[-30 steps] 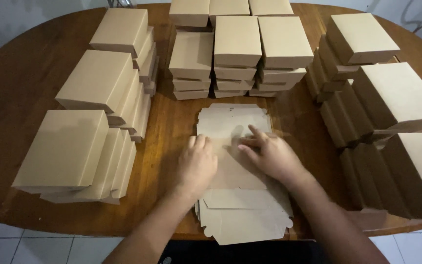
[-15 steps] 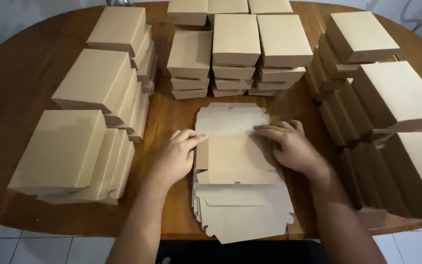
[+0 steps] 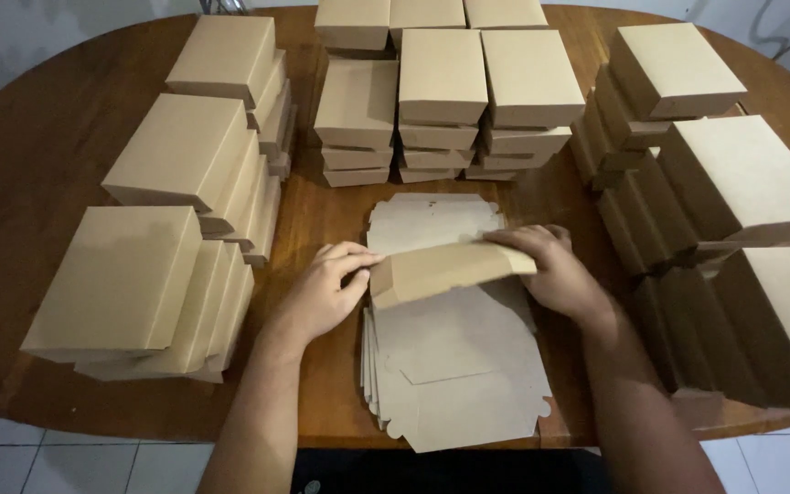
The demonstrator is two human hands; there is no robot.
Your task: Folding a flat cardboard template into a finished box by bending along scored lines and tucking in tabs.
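Note:
A flat cardboard box blank (image 3: 454,338) lies on top of a small pile of like blanks at the near middle of the round wooden table (image 3: 38,165). Its middle panel (image 3: 450,268) is folded up on edge. My left hand (image 3: 326,293) pinches the left end of that raised panel. My right hand (image 3: 550,265) grips its right end from behind, fingers over the top edge. The far part of the blank (image 3: 427,220) still lies flat beyond the hands.
Stacks of finished brown cardboard boxes ring the work spot: a leaning row on the left (image 3: 166,229), stacks at the back middle (image 3: 441,91), and more on the right (image 3: 733,201). A tiled floor (image 3: 48,457) shows below the table's near edge.
Both hands pressed flat on the blank a second ago. They then slid apart to its sides and have now lifted the middle panel up on edge.

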